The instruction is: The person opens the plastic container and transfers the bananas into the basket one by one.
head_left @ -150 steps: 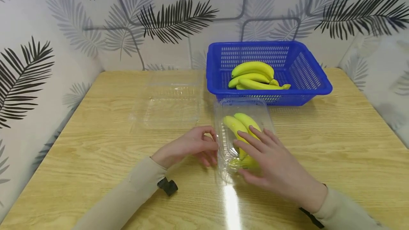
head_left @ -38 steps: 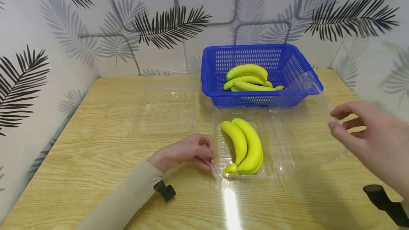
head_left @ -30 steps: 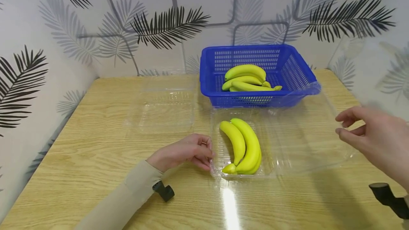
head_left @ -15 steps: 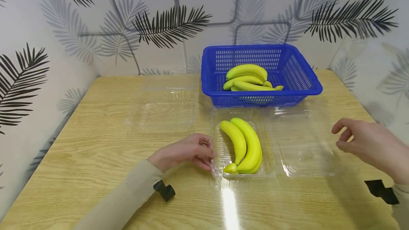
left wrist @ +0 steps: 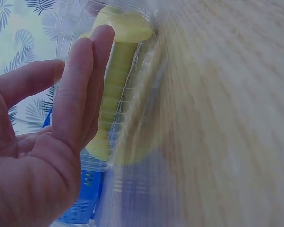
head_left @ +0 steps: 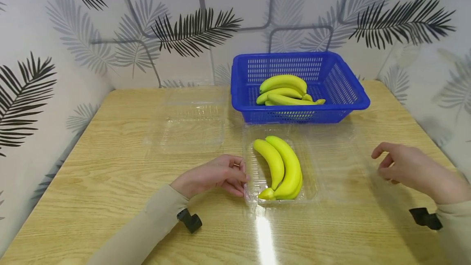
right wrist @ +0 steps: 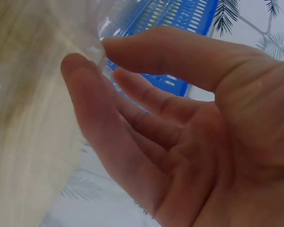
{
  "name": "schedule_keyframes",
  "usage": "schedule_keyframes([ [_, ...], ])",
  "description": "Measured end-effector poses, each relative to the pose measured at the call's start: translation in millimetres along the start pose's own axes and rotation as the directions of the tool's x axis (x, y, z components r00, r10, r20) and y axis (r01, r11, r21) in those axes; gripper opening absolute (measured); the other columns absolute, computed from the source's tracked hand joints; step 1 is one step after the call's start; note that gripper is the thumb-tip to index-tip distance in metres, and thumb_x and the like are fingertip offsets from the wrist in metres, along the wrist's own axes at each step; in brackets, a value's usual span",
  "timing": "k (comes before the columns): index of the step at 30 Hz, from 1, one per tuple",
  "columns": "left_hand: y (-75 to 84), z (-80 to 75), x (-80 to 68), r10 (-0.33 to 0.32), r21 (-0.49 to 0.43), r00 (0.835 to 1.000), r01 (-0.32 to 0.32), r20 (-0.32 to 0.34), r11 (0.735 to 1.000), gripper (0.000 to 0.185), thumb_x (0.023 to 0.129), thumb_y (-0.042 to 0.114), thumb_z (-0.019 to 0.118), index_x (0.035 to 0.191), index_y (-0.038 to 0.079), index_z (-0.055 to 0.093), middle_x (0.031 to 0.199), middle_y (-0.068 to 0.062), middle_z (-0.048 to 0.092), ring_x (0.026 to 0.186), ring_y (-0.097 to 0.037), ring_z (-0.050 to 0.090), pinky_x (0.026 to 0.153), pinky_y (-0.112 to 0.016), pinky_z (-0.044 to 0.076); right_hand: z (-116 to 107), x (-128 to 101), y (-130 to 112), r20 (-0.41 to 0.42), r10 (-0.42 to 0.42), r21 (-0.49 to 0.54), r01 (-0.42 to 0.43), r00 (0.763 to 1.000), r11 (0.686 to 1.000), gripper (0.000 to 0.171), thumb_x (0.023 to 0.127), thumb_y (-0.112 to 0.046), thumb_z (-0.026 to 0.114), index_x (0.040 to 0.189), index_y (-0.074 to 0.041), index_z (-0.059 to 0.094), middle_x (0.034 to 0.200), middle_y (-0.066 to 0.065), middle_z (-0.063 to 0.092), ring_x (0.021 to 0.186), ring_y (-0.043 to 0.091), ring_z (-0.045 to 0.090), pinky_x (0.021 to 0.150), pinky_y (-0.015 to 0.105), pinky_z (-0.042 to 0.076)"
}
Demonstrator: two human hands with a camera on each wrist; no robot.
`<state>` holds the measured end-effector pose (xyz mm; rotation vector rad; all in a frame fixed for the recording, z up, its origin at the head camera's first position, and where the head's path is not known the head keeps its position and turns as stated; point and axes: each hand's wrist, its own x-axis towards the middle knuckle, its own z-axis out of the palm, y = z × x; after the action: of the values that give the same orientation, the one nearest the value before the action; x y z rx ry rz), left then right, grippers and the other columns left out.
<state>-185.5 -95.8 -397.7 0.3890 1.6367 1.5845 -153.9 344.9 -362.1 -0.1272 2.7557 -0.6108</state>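
Note:
Yellow bananas (head_left: pixel 288 167) lie in a clear plastic clamshell container (head_left: pixel 310 191) in the middle of the table. My left hand (head_left: pixel 217 175) holds its left rim, thumb at the edge, with fingers (left wrist: pixel 75 94) along the side wall in the left wrist view. The see-through lid (head_left: pixel 342 162) is folded out to the right, hard to make out. At its far edge is my right hand (head_left: pixel 408 171). In the right wrist view the thumb and index finger of this hand (right wrist: pixel 194 109) pinch a clear plastic edge between their tips.
A blue basket (head_left: pixel 298 113) with more bananas (head_left: pixel 283 83) stands behind the container. To the left lies a second clear container (head_left: pixel 191 130), opened out. The wooden table (head_left: pixel 110 191) meets a leaf-patterned wall at the back.
Five seconds ago the lid covered the bananas; it has since swung out to the right and down. My right hand has lowered and drifted left. The left hand has stayed at the rim.

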Motion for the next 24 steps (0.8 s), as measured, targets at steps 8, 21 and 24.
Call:
schedule_keyframes([
  [8,-2.7,-2.7,0.8,0.031,-0.013,0.999,-0.032,-0.028,0.999,0.007,0.095,0.001,0.058,0.091,-0.001,0.052,0.083,-0.017,0.063,0.074,-0.026,0.069,0.075,-0.038,0.06,10.7,8.0,4.2,-0.019,-0.062,0.059,0.063,0.998,0.996,0.038,0.088,-0.004,0.065,0.12,0.009,0.051,0.094,0.011,0.065,0.07,0.018,0.063,0.059,0.033,0.056],
  [21,-0.1,-6.0,-0.8,0.082,0.03,0.995,-0.08,-0.058,0.996,0.007,0.098,0.005,0.054,0.093,0.0,0.052,0.09,-0.016,0.064,0.077,-0.025,0.069,0.077,-0.038,0.06,13.4,19.7,8.2,-0.088,-0.105,0.028,0.108,0.991,0.994,0.042,0.091,-0.004,0.063,0.128,0.008,0.05,0.103,0.018,0.066,0.078,0.019,0.066,0.059,0.031,0.056],
  [24,-0.3,-6.0,-1.0,0.085,0.037,0.994,-0.083,-0.066,0.996,0.007,0.098,0.005,0.054,0.093,0.0,0.052,0.09,-0.016,0.063,0.076,-0.025,0.069,0.077,-0.038,0.06,12.8,19.2,6.6,-0.087,-0.108,0.025,0.11,0.99,0.994,0.041,0.091,-0.004,0.062,0.129,0.008,0.05,0.104,0.02,0.065,0.079,0.02,0.066,0.06,0.033,0.057],
])
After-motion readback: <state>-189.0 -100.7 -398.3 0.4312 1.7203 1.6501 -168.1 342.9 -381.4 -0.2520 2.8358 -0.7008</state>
